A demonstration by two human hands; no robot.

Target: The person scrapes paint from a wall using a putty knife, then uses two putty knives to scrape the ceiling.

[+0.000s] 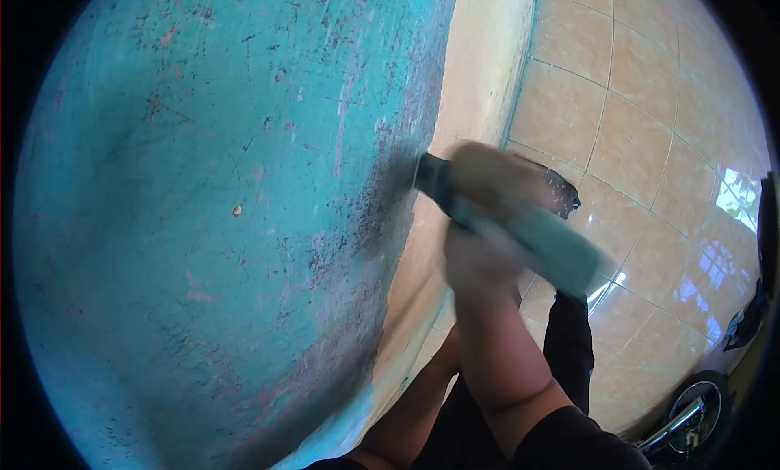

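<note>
My right hand (497, 176), smeared by motion, is closed around a teal tool with a dark end (561, 246). The tool lies aslant, its dark end up against the lower part of a worn turquoise wall (219, 186) and its thick teal body pointing down to the right. Its exact kind is lost in the blur. Grey, scuffed patches show on the wall around the dark end. My left forearm comes up from the bottom and passes behind the right one, which hides my left hand.
A peach-cream strip (467, 80) runs along the wall's base. Glossy tan floor tiles (626, 137) spread to the right, with bright reflections. My dark-clad leg (569, 348) stands below the tool. A motorbike wheel (700, 417) is at the lower right.
</note>
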